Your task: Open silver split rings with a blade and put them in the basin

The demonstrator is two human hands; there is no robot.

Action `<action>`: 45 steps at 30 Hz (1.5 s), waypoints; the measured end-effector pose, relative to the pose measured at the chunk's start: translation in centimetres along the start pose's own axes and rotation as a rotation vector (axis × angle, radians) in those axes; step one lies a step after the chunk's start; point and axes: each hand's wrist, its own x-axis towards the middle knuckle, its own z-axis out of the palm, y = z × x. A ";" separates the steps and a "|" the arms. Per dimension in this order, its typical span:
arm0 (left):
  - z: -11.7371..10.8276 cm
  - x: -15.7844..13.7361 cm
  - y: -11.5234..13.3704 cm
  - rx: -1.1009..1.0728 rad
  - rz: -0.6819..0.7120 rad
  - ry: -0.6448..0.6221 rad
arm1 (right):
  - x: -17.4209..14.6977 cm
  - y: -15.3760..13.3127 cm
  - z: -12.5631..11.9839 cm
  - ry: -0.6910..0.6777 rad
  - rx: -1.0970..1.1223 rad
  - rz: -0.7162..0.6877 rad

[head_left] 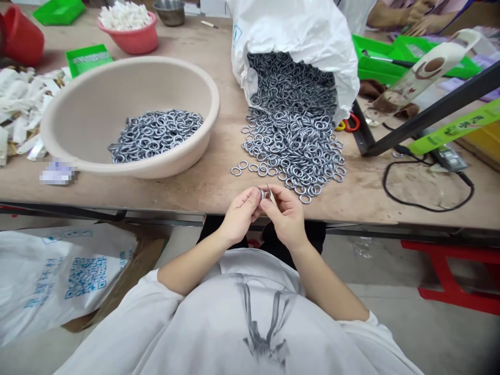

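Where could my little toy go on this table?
The table looks bare in front of the basin and between the ring pile and black cable. It's crowded at the bag, where rings spill out, and left of the basin, among white pieces.

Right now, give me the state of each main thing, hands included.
Left hand: pinching a ring
Right hand: holding a slim tool
Big sack: open, loose rings spilled out
Basin: upright, part-filled with rings
Pink bowl: upright, heaped with white pieces
Metal bowl: upright
Cable: looped on the table
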 end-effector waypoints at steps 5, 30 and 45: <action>0.3 -0.1 0.4 -0.066 -0.073 -0.008 | 0.6 -0.4 -1.4 -0.032 -0.193 -0.128; -0.5 -1.5 1.0 -0.106 -0.189 -0.139 | 3.8 0.5 -2.6 0.073 -0.758 -0.112; -3.5 0.2 2.5 -0.022 -0.055 0.148 | 7.4 -0.3 -1.5 -0.146 -1.078 0.012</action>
